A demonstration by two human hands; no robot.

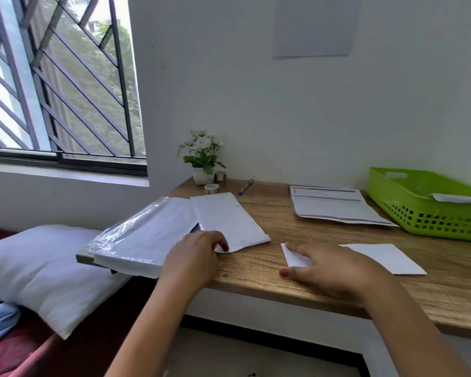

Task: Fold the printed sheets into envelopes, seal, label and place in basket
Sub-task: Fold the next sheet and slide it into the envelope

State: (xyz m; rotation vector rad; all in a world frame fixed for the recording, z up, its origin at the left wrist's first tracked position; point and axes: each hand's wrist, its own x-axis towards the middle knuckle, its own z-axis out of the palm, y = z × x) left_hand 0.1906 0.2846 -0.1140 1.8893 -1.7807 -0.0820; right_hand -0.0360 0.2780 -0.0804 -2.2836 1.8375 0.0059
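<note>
On the wooden desk a plastic-wrapped pack of white envelopes overhangs the left end. A single white envelope lies half on the pack, and my left hand pinches its near corner. My right hand rests flat, fingers apart, on a folded white sheet near the front edge. A stack of printed sheets lies at the back right. The green basket at the far right holds one white envelope.
A blue-capped pen, a roll of tape and a small potted flower stand at the back of the desk. A white pillow lies on the bed to the left, below the barred window.
</note>
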